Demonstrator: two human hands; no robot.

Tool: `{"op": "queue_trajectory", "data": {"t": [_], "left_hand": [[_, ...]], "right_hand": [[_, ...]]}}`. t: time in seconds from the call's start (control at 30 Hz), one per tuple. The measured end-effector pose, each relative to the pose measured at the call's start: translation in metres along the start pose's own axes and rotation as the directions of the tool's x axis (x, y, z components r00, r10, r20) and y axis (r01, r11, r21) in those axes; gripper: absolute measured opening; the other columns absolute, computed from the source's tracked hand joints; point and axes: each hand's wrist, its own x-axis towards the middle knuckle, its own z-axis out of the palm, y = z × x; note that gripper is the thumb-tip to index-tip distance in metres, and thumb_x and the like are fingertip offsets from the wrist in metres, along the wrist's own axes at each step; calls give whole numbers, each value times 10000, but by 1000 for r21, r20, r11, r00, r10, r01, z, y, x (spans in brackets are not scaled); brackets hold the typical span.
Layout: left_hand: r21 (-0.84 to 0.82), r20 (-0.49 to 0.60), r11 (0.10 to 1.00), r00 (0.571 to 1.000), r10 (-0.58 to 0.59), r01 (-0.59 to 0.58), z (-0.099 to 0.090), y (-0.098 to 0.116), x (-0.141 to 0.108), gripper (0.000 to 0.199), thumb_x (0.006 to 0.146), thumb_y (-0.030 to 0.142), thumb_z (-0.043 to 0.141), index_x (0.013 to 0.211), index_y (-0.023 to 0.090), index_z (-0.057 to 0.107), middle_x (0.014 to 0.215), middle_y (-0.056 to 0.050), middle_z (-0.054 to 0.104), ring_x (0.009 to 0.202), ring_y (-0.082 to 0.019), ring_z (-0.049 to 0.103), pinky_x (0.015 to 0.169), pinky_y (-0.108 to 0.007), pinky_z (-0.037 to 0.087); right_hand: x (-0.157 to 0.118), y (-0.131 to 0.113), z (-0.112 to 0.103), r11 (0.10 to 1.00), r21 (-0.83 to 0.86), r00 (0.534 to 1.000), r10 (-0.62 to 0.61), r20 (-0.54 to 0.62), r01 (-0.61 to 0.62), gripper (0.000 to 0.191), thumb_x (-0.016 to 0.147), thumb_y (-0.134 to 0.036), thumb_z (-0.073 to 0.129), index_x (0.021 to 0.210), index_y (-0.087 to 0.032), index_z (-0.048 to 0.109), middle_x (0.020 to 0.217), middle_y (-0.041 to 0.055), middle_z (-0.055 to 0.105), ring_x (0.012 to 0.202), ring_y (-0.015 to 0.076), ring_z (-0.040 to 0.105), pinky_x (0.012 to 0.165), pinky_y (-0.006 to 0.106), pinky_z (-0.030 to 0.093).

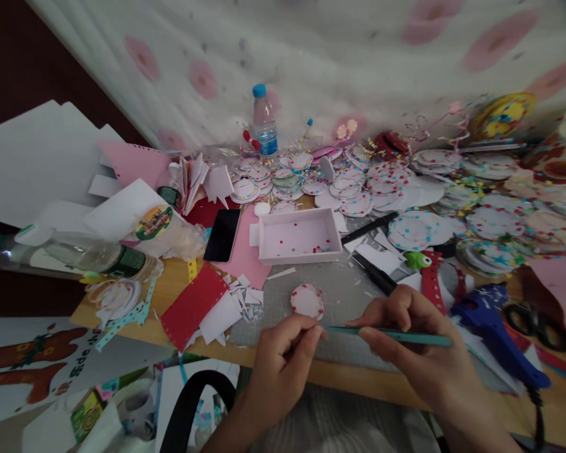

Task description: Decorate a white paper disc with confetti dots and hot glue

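My right hand (419, 343) is closed round a pair of slim teal tweezers (405, 336), whose thin point is aimed left. At that point my left hand (285, 358) pinches thumb and forefinger together; whatever is between them is too small to make out. Just beyond my left fingertips, a small round paper disc (306, 301) edged with red dots lies on the grey cutting mat (268, 330). Behind it stands an open white paper box (299, 255) with a few tiny red pieces inside.
Many dotted paper discs (349, 189) are piled at the back, near a water bottle (265, 123). A black phone (222, 234), red card (193, 305) and paper scraps lie left. On the right are a blue glue gun (495, 333), black-handled scissors (542, 324) and a black-handled cutter (375, 274).
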Motion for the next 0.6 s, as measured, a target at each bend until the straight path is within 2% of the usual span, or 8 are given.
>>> {"op": "queue_trajectory", "data": {"t": [0.1, 0.23, 0.4, 0.6], "left_hand": [[-16, 1, 1000, 1000, -13, 13, -2, -1, -1, 297, 931, 366, 477, 818, 180, 678, 537, 41, 408, 478, -88, 332, 456, -218, 235], [-34, -38, 999, 999, -21, 20, -6, -3, -1, 278, 924, 349, 481, 823, 177, 675, 563, 29, 462, 486, -89, 345, 456, -209, 249], [-18, -40, 1000, 999, -14, 13, -8, -4, -1, 282, 926, 348, 481, 820, 178, 679, 542, 35, 453, 471, -86, 345, 447, -203, 254], [34, -12, 999, 1000, 12, -12, -4, -4, -3, 289, 928, 361, 489, 834, 186, 698, 616, 5, 580, 529, -96, 441, 489, -192, 318]], "right_hand": [[-1, 3, -2, 999, 43, 1000, 3, -20, -2, 379, 794, -216, 696, 696, -230, 330, 649, -53, 596, 513, 77, 448, 443, 155, 366], [-1, 7, -5, 997, 74, 999, 9, -39, -6, 402, 778, -208, 714, 701, -233, 320, 639, -58, 584, 508, 80, 448, 432, 163, 340], [1, 6, 0, 997, 66, 999, 34, 1, -34, 377, 785, -222, 707, 698, -230, 340, 663, -41, 612, 536, 88, 481, 457, 168, 364], [-1, 4, 2, 999, 29, 1000, 24, 4, -24, 373, 784, -226, 707, 698, -229, 344, 679, -37, 633, 575, 93, 520, 494, 162, 402]]}}
